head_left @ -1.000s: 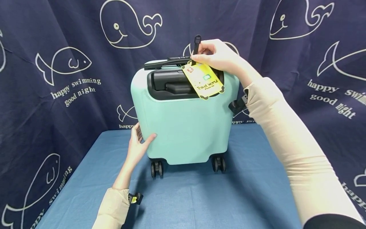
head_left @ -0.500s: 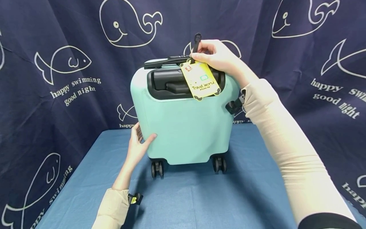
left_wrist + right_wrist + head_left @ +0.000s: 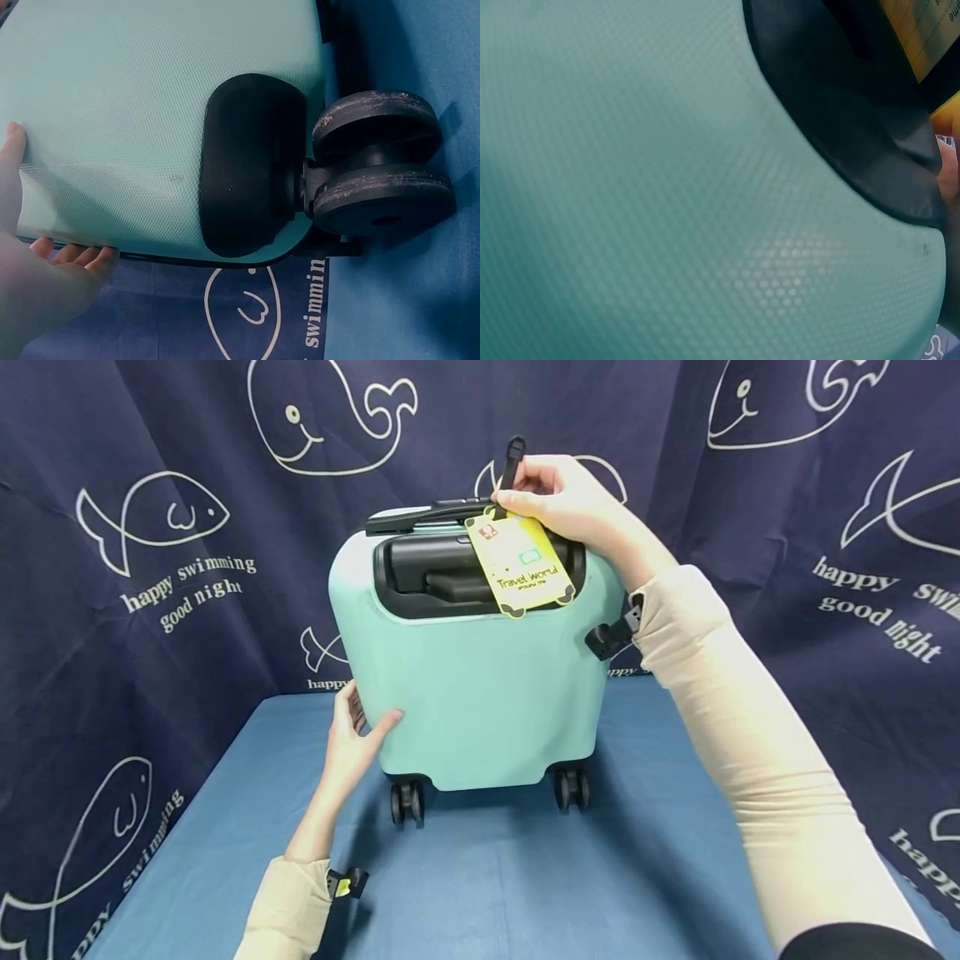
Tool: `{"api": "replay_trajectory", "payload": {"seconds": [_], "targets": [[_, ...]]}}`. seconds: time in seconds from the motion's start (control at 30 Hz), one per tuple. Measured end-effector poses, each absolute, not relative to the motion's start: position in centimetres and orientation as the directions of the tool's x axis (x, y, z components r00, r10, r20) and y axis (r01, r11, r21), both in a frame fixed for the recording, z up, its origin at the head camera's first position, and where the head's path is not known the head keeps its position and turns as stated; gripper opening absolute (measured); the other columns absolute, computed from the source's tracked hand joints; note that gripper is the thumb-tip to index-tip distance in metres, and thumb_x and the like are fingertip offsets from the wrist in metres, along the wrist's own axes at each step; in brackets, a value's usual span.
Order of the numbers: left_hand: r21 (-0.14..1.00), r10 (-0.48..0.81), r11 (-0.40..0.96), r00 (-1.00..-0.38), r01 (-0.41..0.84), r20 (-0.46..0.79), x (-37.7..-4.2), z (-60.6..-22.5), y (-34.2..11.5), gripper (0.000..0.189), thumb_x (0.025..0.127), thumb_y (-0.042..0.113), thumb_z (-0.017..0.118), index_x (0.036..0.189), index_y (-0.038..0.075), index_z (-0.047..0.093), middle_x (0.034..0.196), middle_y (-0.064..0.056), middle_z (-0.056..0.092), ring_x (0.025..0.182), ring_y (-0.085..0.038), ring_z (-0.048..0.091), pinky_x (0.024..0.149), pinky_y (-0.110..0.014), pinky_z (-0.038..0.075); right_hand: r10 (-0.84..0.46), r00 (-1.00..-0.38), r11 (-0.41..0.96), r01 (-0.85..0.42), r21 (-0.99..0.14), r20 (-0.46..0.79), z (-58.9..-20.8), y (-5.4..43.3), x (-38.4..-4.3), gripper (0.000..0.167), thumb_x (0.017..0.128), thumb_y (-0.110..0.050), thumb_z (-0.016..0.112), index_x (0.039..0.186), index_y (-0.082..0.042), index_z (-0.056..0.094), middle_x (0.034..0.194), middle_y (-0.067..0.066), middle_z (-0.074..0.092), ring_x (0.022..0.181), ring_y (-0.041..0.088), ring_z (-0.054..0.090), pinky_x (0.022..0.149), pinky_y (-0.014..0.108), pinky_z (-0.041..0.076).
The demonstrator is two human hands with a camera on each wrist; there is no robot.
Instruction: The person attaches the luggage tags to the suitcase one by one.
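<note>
A mint-green suitcase (image 3: 480,693) stands upright on its black wheels (image 3: 407,802). My left hand (image 3: 348,747) grips its lower left side, thumb on the front and fingers round the edge; the left wrist view shows the same fingertips (image 3: 67,255) against the shell. At the top, my right hand (image 3: 573,502) pinches the black strap (image 3: 512,464) of a yellow luggage tag (image 3: 521,564), its free end pointing up. The tag hangs over the recessed black top panel (image 3: 420,564), beside the black carry handle (image 3: 405,520). In the right wrist view the shell hides most of that hand.
Blue cloth (image 3: 465,893) covers the table under the suitcase. Navy curtains (image 3: 187,427) with white whale and fish drawings hang behind and at both sides. A small black camera sits on each wrist.
The luggage tag has swung a little to the left and hangs straighter. Both hands keep their hold; the whole view has shifted slightly.
</note>
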State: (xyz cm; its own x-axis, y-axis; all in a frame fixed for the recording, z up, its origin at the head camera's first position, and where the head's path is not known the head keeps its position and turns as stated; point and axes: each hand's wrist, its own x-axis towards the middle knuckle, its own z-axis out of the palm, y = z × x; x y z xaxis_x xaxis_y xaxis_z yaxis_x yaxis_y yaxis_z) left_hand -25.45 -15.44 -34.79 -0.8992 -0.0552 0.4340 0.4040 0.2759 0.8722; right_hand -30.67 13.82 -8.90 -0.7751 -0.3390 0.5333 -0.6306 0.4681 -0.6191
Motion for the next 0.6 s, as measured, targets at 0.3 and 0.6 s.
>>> {"api": "replay_trajectory", "payload": {"seconds": [0.3,0.6], "targets": [[0.876,-0.046,0.263,-0.902,0.404,0.429,-25.16,-34.40,-15.70,0.077,0.083,0.029,0.071,0.144,0.020,0.024,0.140,-0.004,0.038,0.130,-0.019,0.041,0.110,-0.037,0.032,-0.321,-0.796,0.495,-0.603,-0.626,0.513,-8.62,13.55,-30.07,0.012,0.089,-0.017,0.062,0.080,-0.010,0.059,0.063,-0.010,0.053,0.059,0.005,0.046,0.061,0.019,0.035],[0.888,-0.045,0.253,-0.912,0.384,0.407,-25.29,-34.58,-15.88,0.079,0.084,0.031,0.071,0.145,0.020,0.022,0.142,-0.006,0.036,0.133,-0.020,0.037,0.112,-0.036,0.028,-0.333,-0.785,0.472,-0.618,-0.629,0.522,-8.79,13.38,-30.32,0.009,0.089,-0.015,0.062,0.084,-0.008,0.061,0.063,-0.009,0.053,0.057,0.004,0.046,0.059,0.018,0.036]]}}
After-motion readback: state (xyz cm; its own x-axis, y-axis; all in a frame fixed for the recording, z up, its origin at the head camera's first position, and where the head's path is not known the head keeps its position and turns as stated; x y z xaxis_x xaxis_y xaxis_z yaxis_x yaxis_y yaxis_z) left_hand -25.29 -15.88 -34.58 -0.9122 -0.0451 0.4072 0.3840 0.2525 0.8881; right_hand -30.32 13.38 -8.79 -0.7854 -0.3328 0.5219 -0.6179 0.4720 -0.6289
